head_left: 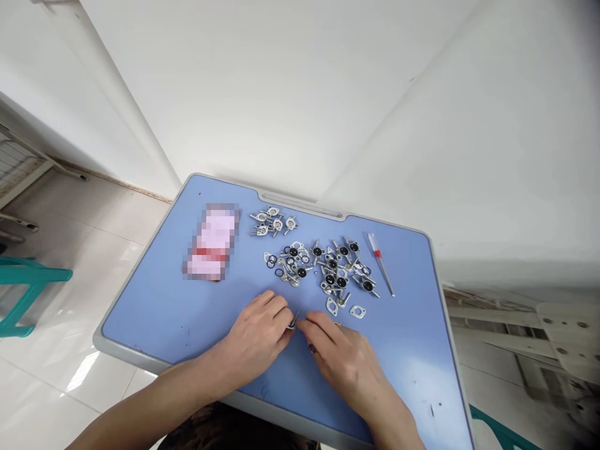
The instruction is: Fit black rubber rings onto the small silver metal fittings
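Note:
Close to the table's front edge, my left hand pinches a small metal fitting with a thin pin or stem sticking up. My right hand is closed beside it, fingertips at the fitting's right side; what they grip is hidden. A small dark, shiny piece shows at the right fingers. Beyond my hands lie several metal valve-like fittings with black round faces, mixed with black rubber rings. Two flat oval metal plates rest nearest my right hand.
Metal fittings form a separate group at the back of the blue table. A pixelated pink rectangular object lies left. To the right is a screwdriver with a clear and red handle. A green stool stands on the floor.

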Available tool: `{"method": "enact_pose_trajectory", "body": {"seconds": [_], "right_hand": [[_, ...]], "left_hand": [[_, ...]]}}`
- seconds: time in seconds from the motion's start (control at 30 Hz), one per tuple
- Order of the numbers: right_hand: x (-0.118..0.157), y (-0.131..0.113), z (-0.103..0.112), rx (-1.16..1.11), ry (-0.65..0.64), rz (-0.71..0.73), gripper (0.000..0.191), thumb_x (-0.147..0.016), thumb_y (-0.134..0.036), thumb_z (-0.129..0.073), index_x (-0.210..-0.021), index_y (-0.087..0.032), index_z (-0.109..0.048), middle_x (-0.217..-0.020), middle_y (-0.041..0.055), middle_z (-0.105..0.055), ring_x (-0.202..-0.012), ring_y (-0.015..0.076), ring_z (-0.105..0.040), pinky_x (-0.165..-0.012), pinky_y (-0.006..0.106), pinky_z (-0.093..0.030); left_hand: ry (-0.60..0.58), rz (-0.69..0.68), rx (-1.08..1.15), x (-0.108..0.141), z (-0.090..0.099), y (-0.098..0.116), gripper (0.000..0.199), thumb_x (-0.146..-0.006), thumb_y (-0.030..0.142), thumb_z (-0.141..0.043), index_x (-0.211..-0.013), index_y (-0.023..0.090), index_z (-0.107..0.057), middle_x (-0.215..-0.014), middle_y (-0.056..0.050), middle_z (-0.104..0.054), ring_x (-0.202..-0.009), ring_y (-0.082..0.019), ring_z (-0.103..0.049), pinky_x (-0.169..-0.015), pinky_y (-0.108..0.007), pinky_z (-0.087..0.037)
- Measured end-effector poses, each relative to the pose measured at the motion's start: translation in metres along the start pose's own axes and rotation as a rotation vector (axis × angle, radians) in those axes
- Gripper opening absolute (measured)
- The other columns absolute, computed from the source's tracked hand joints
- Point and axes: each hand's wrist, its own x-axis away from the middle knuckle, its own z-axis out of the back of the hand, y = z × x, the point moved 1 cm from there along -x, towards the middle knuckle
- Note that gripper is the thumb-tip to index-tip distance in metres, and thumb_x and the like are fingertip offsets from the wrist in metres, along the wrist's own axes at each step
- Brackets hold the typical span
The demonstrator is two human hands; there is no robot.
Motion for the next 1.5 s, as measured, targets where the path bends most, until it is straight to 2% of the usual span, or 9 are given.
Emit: {"method": "enact_pose_trajectory", "body": {"seconds": [0.2,0.33,0.53,0.8,1.1,1.17,1.27,1.4,1.5], "right_hand": [[0.002,-0.001,0.001,0.058,0.018,0.051,0.035,-0.089,-0.002,-0.030,-0.091,-0.017,-0.062,-0.084,0.0069,-0.063,-0.052,0.0119,-0.052,-0.047,0.026,-0.038],[0.004,0.003,0.001,-0.097,0.017,-0.005,0.030,-0.089,-0.005,-0.036,-0.101,-0.017,-0.061,-0.088,0.0074,-0.063,-0.063,0.0125,-0.059,-0.050,0.024,-0.043],[0.001,0.007,0.008,-0.298,0.077,-0.122,0.020,-0.092,-0.012,-0.045,-0.101,-0.021,-0.060,-0.091,0.0069,-0.062,-0.074,0.0134,-0.061,-0.059,0.024,-0.048],[0.004,0.010,0.005,-0.257,-0.016,-0.062,0.030,-0.089,-0.006,-0.044,-0.107,-0.021,-0.063,-0.093,0.0061,-0.061,-0.066,0.0117,-0.058,-0.054,0.023,-0.044],[0.003,0.010,0.003,-0.350,-0.011,-0.060,0.030,-0.089,-0.006,-0.044,-0.106,-0.023,-0.062,-0.093,0.0052,-0.061,-0.066,0.0121,-0.056,-0.056,0.024,-0.044],[0.003,0.009,0.007,-0.423,0.017,-0.109,0.024,-0.090,-0.010,-0.045,-0.104,-0.023,-0.060,-0.093,0.0052,-0.061,-0.074,0.0136,-0.058,-0.062,0.025,-0.046],[0.005,0.011,0.015,-0.557,0.089,-0.256,0.014,-0.092,-0.020,-0.047,-0.104,-0.023,-0.055,-0.092,0.0042,-0.059,-0.069,0.0130,-0.053,-0.061,0.026,-0.044],[0.007,0.021,0.016,-0.788,0.179,-0.474,0.021,-0.096,-0.033,-0.039,-0.105,-0.024,-0.055,-0.091,0.0033,-0.057,-0.065,0.0121,-0.047,-0.058,0.026,-0.042],[0.004,0.031,0.010,-1.096,0.261,-0.534,0.023,-0.093,-0.041,-0.047,-0.101,-0.023,-0.060,-0.083,0.0015,-0.056,-0.056,0.0101,-0.045,-0.051,0.025,-0.040]], "left_hand": [[-0.006,0.006,0.009,0.000,0.001,0.000,0.012,-0.085,0.009,-0.056,-0.079,0.018,-0.051,-0.084,-0.002,-0.055,-0.080,-0.019,-0.049,-0.072,-0.034,-0.048],[-0.016,0.015,0.014,0.001,0.000,0.000,0.012,-0.085,0.009,-0.057,-0.079,0.018,-0.052,-0.085,-0.002,-0.055,-0.083,-0.019,-0.050,-0.073,-0.034,-0.048],[-0.007,0.003,0.008,0.000,-0.001,0.000,0.012,-0.085,0.010,-0.057,-0.079,0.018,-0.052,-0.084,-0.002,-0.055,-0.083,-0.019,-0.050,-0.074,-0.034,-0.048],[-0.004,0.012,0.024,0.001,-0.002,-0.002,0.012,-0.083,0.010,-0.059,-0.079,0.018,-0.051,-0.085,-0.002,-0.055,-0.082,-0.019,-0.049,-0.073,-0.033,-0.046],[0.017,0.022,0.063,0.001,-0.003,-0.004,0.014,-0.084,0.009,-0.058,-0.078,0.019,-0.050,-0.084,-0.001,-0.055,-0.082,-0.018,-0.049,-0.071,-0.032,-0.044],[0.017,0.021,0.068,0.000,-0.003,-0.004,0.013,-0.084,0.009,-0.058,-0.078,0.019,-0.050,-0.084,-0.001,-0.055,-0.081,-0.018,-0.049,-0.071,-0.031,-0.044],[0.023,0.022,0.064,0.000,-0.003,-0.004,0.013,-0.083,0.009,-0.058,-0.078,0.019,-0.050,-0.082,-0.001,-0.055,-0.080,-0.018,-0.049,-0.070,-0.031,-0.044],[0.041,0.002,0.055,-0.002,-0.003,-0.006,0.014,-0.081,0.008,-0.057,-0.077,0.019,-0.050,-0.082,-0.001,-0.055,-0.078,-0.018,-0.048,-0.068,-0.031,-0.043],[0.047,-0.010,0.056,-0.002,-0.003,-0.007,0.014,-0.080,0.008,-0.056,-0.076,0.019,-0.049,-0.081,-0.001,-0.055,-0.078,-0.018,-0.048,-0.068,-0.030,-0.042]]}}
